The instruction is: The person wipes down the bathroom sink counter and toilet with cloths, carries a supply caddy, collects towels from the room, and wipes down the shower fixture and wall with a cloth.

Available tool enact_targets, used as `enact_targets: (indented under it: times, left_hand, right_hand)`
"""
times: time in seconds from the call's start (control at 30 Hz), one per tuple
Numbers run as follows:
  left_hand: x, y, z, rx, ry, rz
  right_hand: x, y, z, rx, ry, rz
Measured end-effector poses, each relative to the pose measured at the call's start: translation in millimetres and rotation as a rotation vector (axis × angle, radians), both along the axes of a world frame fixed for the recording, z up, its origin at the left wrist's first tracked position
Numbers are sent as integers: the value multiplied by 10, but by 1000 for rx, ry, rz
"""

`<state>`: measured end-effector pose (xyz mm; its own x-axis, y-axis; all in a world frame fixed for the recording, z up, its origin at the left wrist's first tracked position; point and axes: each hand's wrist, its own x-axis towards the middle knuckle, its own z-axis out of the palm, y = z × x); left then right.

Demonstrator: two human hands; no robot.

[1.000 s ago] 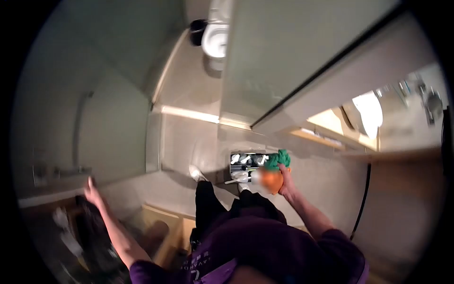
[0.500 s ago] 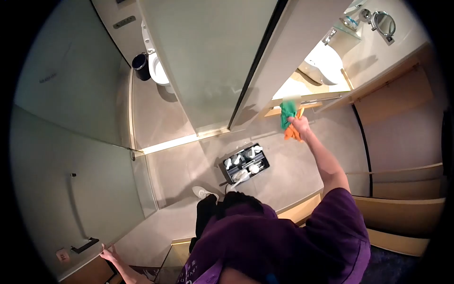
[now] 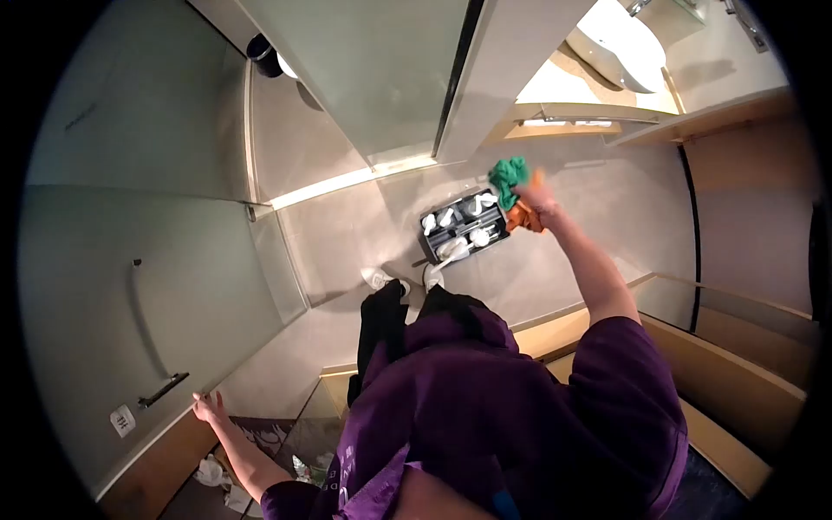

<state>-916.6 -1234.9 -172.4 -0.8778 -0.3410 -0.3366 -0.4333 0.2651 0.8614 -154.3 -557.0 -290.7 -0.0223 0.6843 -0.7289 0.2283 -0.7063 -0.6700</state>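
Observation:
My right hand is closed around a green cloth and an orange cloth, held out over the right end of a black caddy. White-topped bottles and a white brush stand in the caddy on the floor. At the lower left, my left hand is at the edge of a frosted glass door, just below its dark handle. Its fingers look partly spread, and whether they touch the door edge is unclear.
A white basin sits on a lit counter at the upper right. A glass partition stands ahead, with a black bin beyond it. Wooden shelving is at the right. My white shoes are near the caddy.
My right hand with both cloths has moved from near the counter down toward the caddy. The whole view has shifted. My left hand remains by the glass door's edge.

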Motion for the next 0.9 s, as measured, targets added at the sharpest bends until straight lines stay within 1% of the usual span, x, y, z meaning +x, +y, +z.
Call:
enact_targets:
  times: [0.03, 0.1, 0.17, 0.2, 0.23, 0.3, 0.37, 0.4, 0.5, 0.57, 0.63, 0.73, 0.8, 0.83, 0.9]
  left_hand:
    - [62, -7, 37, -7, 4, 6]
    - [228, 164, 89, -30, 35, -11]
    - [290, 242, 123, -47, 31, 6]
    - [256, 215, 92, -55, 24, -25]
    - [273, 202, 74, -60, 17, -54]
    - [296, 137, 34, -42, 39, -51]
    - [194, 99, -36, -84, 20, -84]
    - [212, 126, -13, -84, 23, -85]
    - [346, 321, 57, -198, 60, 5]
    - [453, 405, 109, -191, 76, -16]
    - [455, 382, 85, -191, 87, -30]
    - [391, 299, 62, -163, 94, -14]
    - [379, 253, 72, -83, 54, -94]
    - [387, 266, 68, -84, 54, -91]
    - [379, 261, 37, -161, 93, -59]
  right_hand:
    - [-3, -126, -168, -33, 95, -26]
    - [-1, -399, -370, -174, 151, 48]
    - [-262, -688, 157, -270, 8, 100]
    - [-177, -814, -200, -212, 49, 114]
    - [-267, -945, -56, -276, 29, 86]
    - [-259, -1133, -300, -225, -102, 198]
    - [-266, -1311, -461, -136, -142, 240]
    - [-285, -1367, -428, -101, -148, 237]
    - [-201, -1457, -792, -99, -91, 253]
    - [-219, -1438, -750, -82, -128, 286]
    - [-221, -1450, -791, 22, -316, 448]
    - [-210, -1493, -901, -26, -265, 396]
    - [-190, -1508, -937, -13, -317, 440]
    - [-192, -1514, -937, -1, -368, 483]
    - [-190, -1547, -899, -49, -350, 485]
